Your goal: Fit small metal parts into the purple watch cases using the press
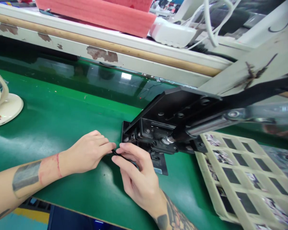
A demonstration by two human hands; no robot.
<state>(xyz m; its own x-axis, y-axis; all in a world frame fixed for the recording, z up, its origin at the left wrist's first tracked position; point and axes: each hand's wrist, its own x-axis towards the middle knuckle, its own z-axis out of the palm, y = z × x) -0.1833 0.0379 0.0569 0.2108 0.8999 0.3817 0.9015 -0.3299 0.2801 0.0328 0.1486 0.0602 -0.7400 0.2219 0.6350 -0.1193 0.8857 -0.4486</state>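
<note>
A thin black strip-like piece (114, 153) stretches between my two hands; its exact kind is too small and too covered to make out. My left hand (87, 155) is closed, pinching the piece's left end between thumb and fingertips. Curled around the other end is my right hand (142, 180), its thumb and index finger on either side of the piece. Just behind my right hand's fingers stands a black metal press-like fixture (158, 127), with a spring, screws and a silver lever rod (208, 124) running off to the right.
At right, stacked beige compartment trays (232, 151) hold small parts. A cream fan (8, 110) stands on the green bench top (52, 127) at left. Along the back runs a shelf edge (134, 52), bearing pink foam (98, 16), a white power strip (171, 33) and cables.
</note>
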